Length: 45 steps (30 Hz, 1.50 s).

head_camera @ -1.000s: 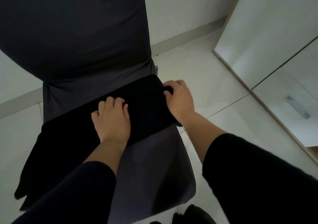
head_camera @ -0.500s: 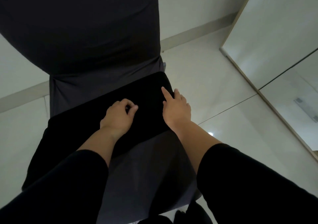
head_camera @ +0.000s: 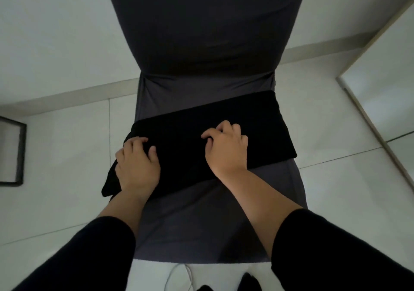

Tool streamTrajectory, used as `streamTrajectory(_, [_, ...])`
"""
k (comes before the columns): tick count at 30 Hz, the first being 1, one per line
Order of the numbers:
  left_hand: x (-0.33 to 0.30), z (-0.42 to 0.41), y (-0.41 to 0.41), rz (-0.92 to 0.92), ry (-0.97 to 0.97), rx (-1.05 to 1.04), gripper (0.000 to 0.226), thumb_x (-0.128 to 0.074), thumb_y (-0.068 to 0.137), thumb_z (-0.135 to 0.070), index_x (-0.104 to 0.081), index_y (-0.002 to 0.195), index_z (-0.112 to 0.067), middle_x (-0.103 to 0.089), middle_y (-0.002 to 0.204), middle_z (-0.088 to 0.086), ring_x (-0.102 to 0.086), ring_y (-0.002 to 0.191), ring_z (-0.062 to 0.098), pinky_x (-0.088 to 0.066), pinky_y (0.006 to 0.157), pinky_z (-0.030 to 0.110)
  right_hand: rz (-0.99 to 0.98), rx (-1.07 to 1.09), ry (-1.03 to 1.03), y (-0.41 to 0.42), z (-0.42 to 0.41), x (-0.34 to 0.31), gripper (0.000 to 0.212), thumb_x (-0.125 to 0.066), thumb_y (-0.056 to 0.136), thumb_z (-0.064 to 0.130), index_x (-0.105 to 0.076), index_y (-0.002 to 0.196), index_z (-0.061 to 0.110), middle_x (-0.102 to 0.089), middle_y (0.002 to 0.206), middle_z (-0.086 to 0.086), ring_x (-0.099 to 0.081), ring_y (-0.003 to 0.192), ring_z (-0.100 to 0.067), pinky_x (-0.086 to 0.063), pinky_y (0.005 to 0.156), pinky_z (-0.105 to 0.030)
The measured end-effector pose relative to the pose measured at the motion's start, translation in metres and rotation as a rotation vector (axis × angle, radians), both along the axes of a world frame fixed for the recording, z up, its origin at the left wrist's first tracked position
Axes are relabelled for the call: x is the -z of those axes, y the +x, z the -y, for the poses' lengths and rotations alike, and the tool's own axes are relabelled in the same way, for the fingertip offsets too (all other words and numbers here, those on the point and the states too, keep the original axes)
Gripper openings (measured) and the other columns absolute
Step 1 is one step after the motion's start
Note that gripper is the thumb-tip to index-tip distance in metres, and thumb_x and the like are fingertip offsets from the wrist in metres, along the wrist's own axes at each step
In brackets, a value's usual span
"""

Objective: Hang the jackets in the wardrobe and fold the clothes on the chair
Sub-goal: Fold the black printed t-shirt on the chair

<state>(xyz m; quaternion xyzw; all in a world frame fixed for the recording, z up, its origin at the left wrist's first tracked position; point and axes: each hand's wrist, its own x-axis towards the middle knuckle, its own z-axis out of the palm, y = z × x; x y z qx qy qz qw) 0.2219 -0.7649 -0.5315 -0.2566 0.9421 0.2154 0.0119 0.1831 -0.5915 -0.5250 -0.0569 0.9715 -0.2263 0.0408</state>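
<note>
A: Setting first. What surrounds the chair?

B: Pale tiled floor (head_camera: 67,147) under it, white wall (head_camera: 56,33) behind it with a light skirting board running along the base. To the right of the chair, a tall pale panel with a wooden edge (head_camera: 380,71), likely the wardrobe side or door; cannot confirm. To the left of the chair, a dark-framed object (head_camera: 13,152) on the floor, cut off by the picture edge. A thin white cable (head_camera: 177,272) lies on the floor just in front of the chair.

A: The chair itself?

B: Dark grey fabric-covered chair (head_camera: 201,223), backrest upright, seat facing the camera.

A: The garment?

B: One black folded garment (head_camera: 224,116) lies across the chair seat as a long band, nearer the backrest than the front edge. Its right end sits square at the seat's right edge. Its left end spills over the seat's left edge and hangs down in loose folds.

A: Hands?

B: Left hand (head_camera: 136,163) at the garment's left end, at the chair's left edge, fingers curled down into the cloth, gripping it. Right hand (head_camera: 226,147) on top of the garment near the middle of the seat, fingers bent, tips bunched on the cloth; seems to pinch it, but the black fabric hides the detail. Both forearms bare, black sleeves pushed up.
</note>
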Motion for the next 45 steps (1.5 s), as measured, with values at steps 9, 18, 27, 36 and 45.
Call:
streamTrajectory(9, [-0.007,0.022,0.009,0.004,0.189,-0.263,0.037,-0.053,0.093,-0.036,-0.047,0.119,-0.01,-0.057,0.116,0.01,-0.055,0.1,0.027,-0.04,0.076,0.036,0.118,0.093,0.014,-0.015,0.017,-0.015,0.037,-0.045,0.095,0.045,-0.064,0.085,0.015,-0.064,0.086,-0.004,-0.062,0.076,-0.021,-0.049,0.058,-0.03])
streamTrajectory(18, [-0.02,0.025,0.006,-0.04,0.326,-0.256,0.039,-0.045,0.098,-0.033,-0.054,0.127,-0.009,-0.06,0.122,0.011,-0.055,0.105,0.025,-0.033,0.078,0.023,0.563,0.12,0.061,-0.025,0.044,-0.023,0.038,-0.052,0.091,0.047,-0.07,0.093,0.013,-0.067,0.092,-0.004,-0.063,0.082,-0.021,-0.051,0.072,-0.03])
streamTrajectory(27, [-0.027,0.043,-0.016,-0.373,0.416,-0.414,0.019,-0.044,0.099,-0.022,-0.055,0.111,-0.015,-0.056,0.096,-0.005,-0.052,0.088,0.012,-0.034,0.074,0.021,0.491,0.238,-0.803,-0.028,0.06,-0.026,0.018,-0.051,0.096,0.024,-0.068,0.09,0.021,-0.067,0.098,0.01,-0.066,0.092,-0.011,-0.052,0.077,-0.023])
streamTrajectory(36, [-0.005,0.053,0.01,0.004,0.428,-0.42,0.043,-0.048,0.088,-0.016,-0.04,0.13,-0.012,-0.056,0.119,0.007,-0.056,0.098,0.026,-0.045,0.087,0.037,0.411,-0.02,-0.214,-0.016,0.063,-0.009,0.052,-0.056,0.088,0.008,-0.045,0.133,0.03,-0.03,0.133,-0.003,-0.046,0.112,-0.022,-0.053,0.08,-0.031])
streamTrajectory(45, [-0.007,0.068,0.009,-0.119,0.279,-0.341,0.01,-0.051,0.093,-0.025,-0.056,0.101,-0.023,-0.056,0.101,-0.001,-0.052,0.075,0.012,-0.045,0.076,0.033,-0.043,-0.051,0.095,-0.029,0.081,-0.013,0.016,-0.061,0.089,0.033,-0.068,0.104,0.034,-0.04,0.124,0.0,-0.036,0.116,-0.023,-0.036,0.093,-0.036])
